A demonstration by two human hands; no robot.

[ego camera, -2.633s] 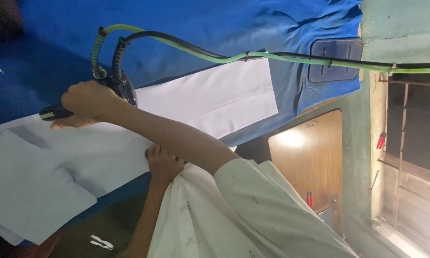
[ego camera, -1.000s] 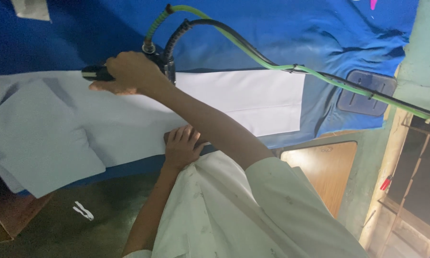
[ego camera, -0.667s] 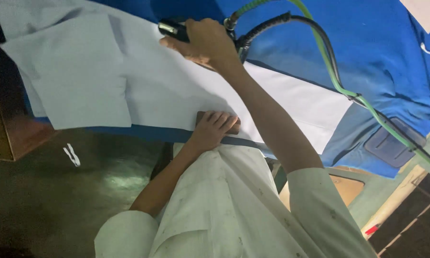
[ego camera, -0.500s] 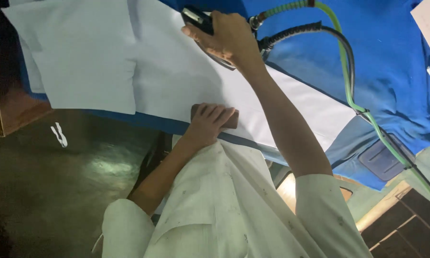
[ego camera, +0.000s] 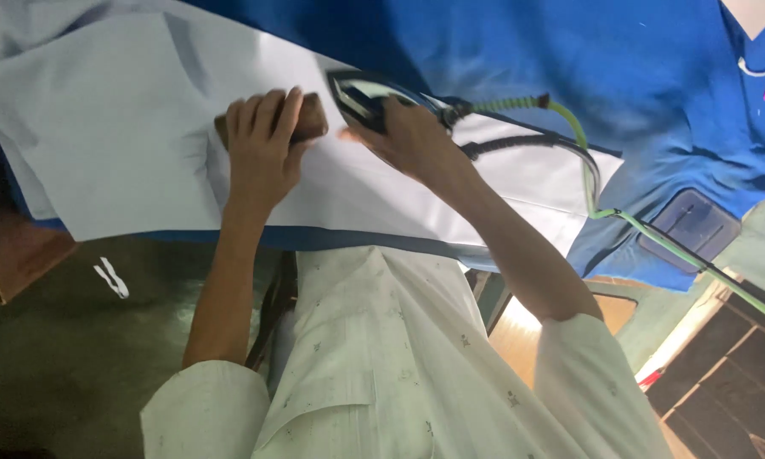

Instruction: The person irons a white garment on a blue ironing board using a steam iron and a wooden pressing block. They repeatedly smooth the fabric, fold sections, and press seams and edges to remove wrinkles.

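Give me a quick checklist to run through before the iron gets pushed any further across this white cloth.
1. Grip on the iron: the right hand is wrapped around its handle. Ok.
2. Cloth held down: the left hand lies flat on the white cloth, with a small brown block under its fingers. Ok.
3. Gap between left hand and iron: the block and fingertips sit right beside the iron's nose. Not ok.
4. Green hose and black cable: they loop loosely behind the iron, off the cloth ahead. Ok.
5. Creases ahead of the iron: one fold line shows near the left hand. Not ok.
6. Iron heat: cannot tell.
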